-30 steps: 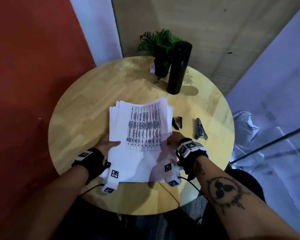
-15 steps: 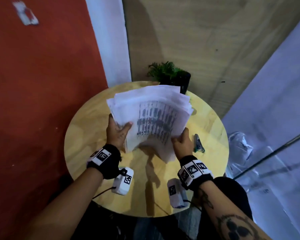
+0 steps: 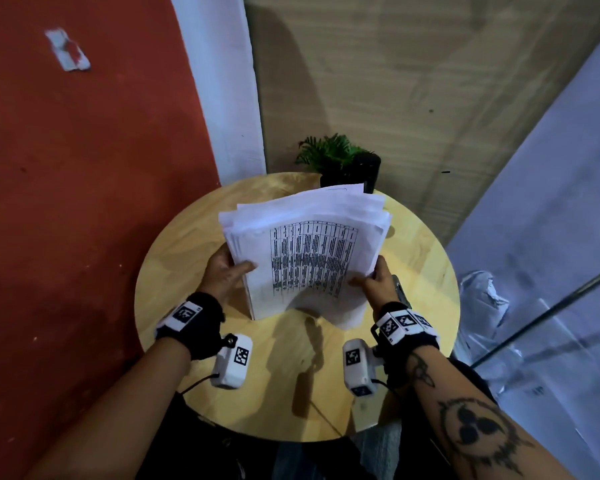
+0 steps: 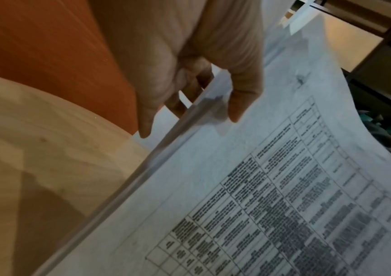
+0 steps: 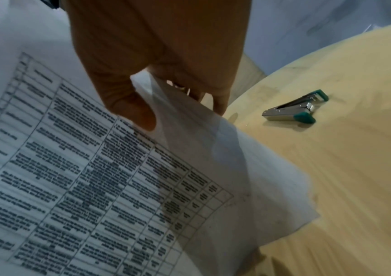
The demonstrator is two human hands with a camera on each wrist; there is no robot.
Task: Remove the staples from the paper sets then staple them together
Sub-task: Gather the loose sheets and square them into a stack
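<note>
Uneven, curling paper stack (image 3: 305, 251), printed table uppermost, pinched between left hand (image 3: 224, 271) and right hand (image 3: 374, 284).

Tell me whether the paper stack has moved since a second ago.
Yes. The paper stack lay flat on the round table; now both hands hold it raised on its lower edge, its top hiding part of the black bottle.

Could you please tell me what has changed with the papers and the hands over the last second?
The paper stack went from flat on the table to upright, lower edge near the tabletop. The left hand and right hand now grip its sides. The stapler stayed put.
</note>
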